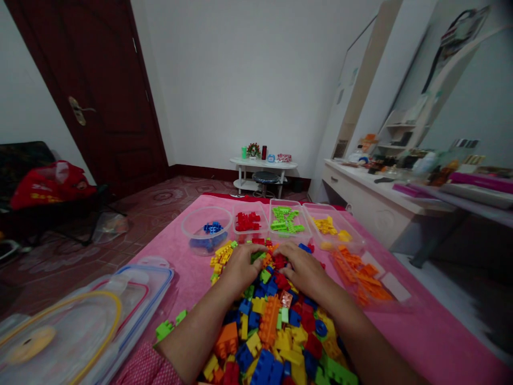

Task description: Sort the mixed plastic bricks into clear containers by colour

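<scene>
A heap of mixed toy building bricks [266, 315] in red, blue, yellow, green and orange lies on the pink tablecloth. My left hand [243, 266] rests at the heap's far side, thumb and forefinger apart, with a green brick [255, 256] showing in the gap. Opposite it, my right hand [301, 267] curves over the heap, fingers spread around red bricks [279, 261]. No brick is visibly lifted by either hand. Beyond the hands stand clear containers sorted by colour: blue bricks [213, 228], red bricks [247, 221], green bricks [285, 219] and yellow bricks [325, 225].
A clear container with orange bricks [363, 275] stands to the right of the heap. Stacked clear lids [132, 289] lie at the left, near loose green bricks [164, 330]. A cluttered white dresser [366, 184] is on the right; a stool [266, 177] stands behind the table.
</scene>
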The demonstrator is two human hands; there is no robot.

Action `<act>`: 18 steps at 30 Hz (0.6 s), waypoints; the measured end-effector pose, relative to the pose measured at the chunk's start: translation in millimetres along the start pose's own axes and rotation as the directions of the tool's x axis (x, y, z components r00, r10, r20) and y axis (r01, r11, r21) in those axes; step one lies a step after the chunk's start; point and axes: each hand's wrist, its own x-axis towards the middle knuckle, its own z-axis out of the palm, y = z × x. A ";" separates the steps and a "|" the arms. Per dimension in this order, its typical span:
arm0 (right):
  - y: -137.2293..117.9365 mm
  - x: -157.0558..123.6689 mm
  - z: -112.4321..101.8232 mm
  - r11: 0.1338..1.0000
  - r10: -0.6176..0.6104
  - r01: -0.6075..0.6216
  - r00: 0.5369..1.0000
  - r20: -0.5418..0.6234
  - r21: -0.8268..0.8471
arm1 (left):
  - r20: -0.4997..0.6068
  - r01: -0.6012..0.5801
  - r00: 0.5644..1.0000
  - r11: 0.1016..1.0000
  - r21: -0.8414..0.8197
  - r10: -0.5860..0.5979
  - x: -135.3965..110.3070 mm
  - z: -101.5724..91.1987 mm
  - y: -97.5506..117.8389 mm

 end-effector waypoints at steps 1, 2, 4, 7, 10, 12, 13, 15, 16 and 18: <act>-0.1 1.0 1.3 1.000 0.004 -0.004 1.000 -0.009 -0.003 | 0.000 -0.005 1.000 1.000 0.024 0.005 -0.3 0.8 -1.3; -0.5 1.8 1.6 1.000 0.005 -0.005 1.000 -0.024 -0.004 | -0.005 -0.012 1.000 0.999 0.044 0.013 -0.5 1.5 -2.4; -1.7 2.4 -1.4 1.000 0.002 -0.002 0.997 -0.080 -0.007 | -0.040 -0.031 0.999 0.997 0.070 0.034 -0.7 2.1 -3.5; -5.0 1.3 -14.8 0.998 0.052 -0.059 0.981 -0.185 -0.034 | -0.131 -0.070 0.988 0.994 0.086 0.081 -0.9 -0.4 -1.2; -9.4 -1.5 -30.8 0.991 0.107 -0.122 0.969 -0.223 -0.054 | -0.190 -0.109 0.974 0.992 0.066 0.120 -1.3 -4.3 3.6; -12.0 -3.9 -36.0 0.992 0.105 -0.116 0.978 -0.178 -0.052 | -0.184 -0.104 0.977 0.994 0.045 0.111 -1.8 -5.6 6.0; -12.9 -5.3 -36.2 0.993 0.097 -0.104 0.986 -0.132 -0.048 | -0.166 -0.093 0.981 0.995 0.034 0.097 -2.0 -5.6 6.6; -14.1 -8.0 -31.8 0.997 0.073 -0.073 0.997 -0.026 -0.034 | -0.132 -0.065 0.989 0.998 0.013 0.066 -2.2 -5.0 7.1; -14.4 -9.3 -27.9 0.998 0.056 -0.055 0.998 0.021 -0.023 | -0.119 -0.057 0.991 0.998 0.003 0.057 -2.1 -4.4 7.1; -15.0 -11.2 -19.1 0.999 0.034 -0.033 0.996 0.079 -0.018 | -0.112 -0.050 0.993 0.999 -0.014 0.049 -1.9 -3.6 7.6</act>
